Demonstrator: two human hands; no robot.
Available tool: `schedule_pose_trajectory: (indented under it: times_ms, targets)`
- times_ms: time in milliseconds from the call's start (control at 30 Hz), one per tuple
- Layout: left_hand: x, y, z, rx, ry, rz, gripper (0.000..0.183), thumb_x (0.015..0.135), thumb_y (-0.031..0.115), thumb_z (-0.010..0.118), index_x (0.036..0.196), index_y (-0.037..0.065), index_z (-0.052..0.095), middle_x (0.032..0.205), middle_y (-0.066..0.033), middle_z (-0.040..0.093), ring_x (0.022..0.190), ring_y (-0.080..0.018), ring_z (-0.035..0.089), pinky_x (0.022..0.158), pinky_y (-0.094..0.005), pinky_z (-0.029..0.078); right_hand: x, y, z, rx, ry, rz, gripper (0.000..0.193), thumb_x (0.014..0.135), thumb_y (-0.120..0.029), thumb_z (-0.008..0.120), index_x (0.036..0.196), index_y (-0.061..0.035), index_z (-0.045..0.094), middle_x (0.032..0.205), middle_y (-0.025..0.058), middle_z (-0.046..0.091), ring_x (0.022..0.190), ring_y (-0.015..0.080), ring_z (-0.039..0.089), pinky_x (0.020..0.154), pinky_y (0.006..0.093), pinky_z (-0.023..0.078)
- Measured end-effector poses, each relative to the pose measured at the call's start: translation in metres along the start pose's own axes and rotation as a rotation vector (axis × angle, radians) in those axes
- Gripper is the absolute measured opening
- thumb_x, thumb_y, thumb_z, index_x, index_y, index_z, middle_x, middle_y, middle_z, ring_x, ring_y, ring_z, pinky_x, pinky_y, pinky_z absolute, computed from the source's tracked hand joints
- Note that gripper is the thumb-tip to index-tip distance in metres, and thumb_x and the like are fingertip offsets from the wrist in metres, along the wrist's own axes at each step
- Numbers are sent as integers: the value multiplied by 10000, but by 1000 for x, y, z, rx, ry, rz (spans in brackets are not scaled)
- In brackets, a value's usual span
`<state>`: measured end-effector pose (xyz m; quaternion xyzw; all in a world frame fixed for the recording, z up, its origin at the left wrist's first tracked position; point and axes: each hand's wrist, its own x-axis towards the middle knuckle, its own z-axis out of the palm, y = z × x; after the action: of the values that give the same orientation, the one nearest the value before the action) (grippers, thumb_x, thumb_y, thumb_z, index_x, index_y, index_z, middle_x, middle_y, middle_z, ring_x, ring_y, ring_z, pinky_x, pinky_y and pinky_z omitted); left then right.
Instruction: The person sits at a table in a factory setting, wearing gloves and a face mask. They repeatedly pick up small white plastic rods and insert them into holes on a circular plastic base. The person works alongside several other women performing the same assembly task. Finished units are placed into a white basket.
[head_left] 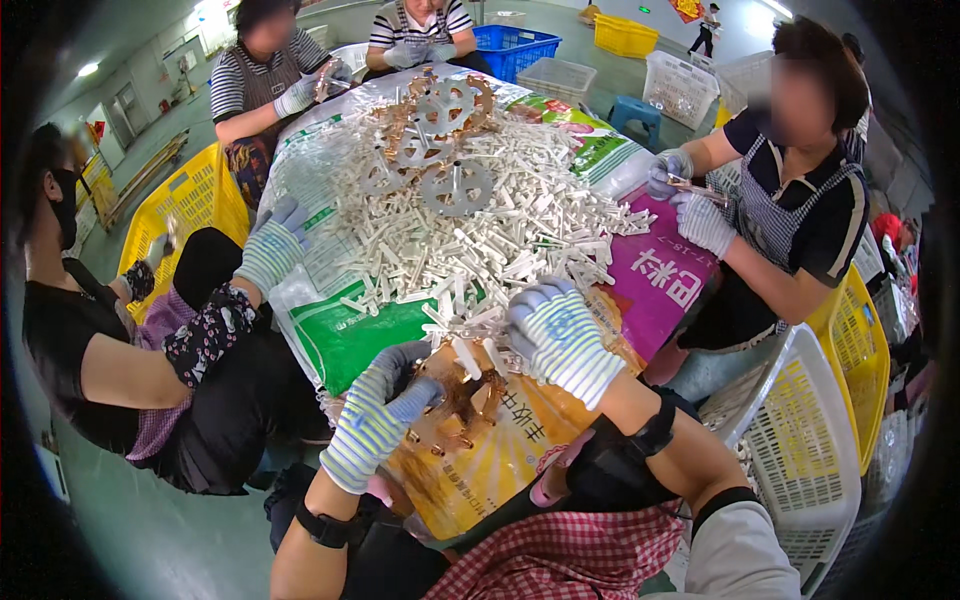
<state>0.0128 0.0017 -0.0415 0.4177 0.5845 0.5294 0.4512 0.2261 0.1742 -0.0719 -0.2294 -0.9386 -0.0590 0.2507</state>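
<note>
My left hand (375,420), in a striped grey-fingered glove, grips the near left side of a copper-coloured notched metal ring (455,435). Short white sticks (466,358) stand up at the ring's far side. My right hand (565,340), gloved alike, is bent over the near edge of a big heap of white sticks (480,240), beside the ring. Its fingers are curled, and what lies between them is hidden. On the far part of the heap rest several spoked silver metal discs (457,188) and copper-coloured discs (483,100).
The heap lies on a table covered with printed plastic sacks (340,345). Gloved co-workers sit left, right and at the far side; one glove (272,250) rests on the left edge. A white crate (800,440) stands close on my right, a yellow crate (190,205) on the left.
</note>
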Motion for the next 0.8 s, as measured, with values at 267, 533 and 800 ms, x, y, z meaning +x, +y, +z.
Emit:
schedule_pose_trajectory:
  times_ms: [267, 533, 800]
  targets:
    - [-6, -3, 11, 81, -26, 78, 340, 1010, 115, 543, 1307, -50, 555, 1059, -97, 658, 951, -117, 626, 854, -266, 532, 6, -39, -43, 561, 224, 31, 258, 879, -228, 669, 1114, -141, 727, 910, 77, 621, 901, 283, 597, 948, 449, 444]
    - [-14, -1, 28, 112, 29, 173, 313, 992, 125, 540, 1241, -50, 611, 1025, -83, 678, 905, -127, 633, 839, -260, 509, 8, -60, -30, 286, 288, -194, 281, 765, -226, 703, 1044, -190, 703, 981, 20, 593, 1055, 248, 584, 1024, 505, 398]
    - [-17, -1, 30, 101, 53, 193, 296, 996, 90, 519, 1249, -29, 616, 1043, -86, 678, 888, -110, 640, 819, -255, 523, 2, -67, -31, 560, 262, -40, 184, 807, -323, 756, 947, -206, 731, 1240, 42, 617, 1236, 317, 534, 1104, 547, 313]
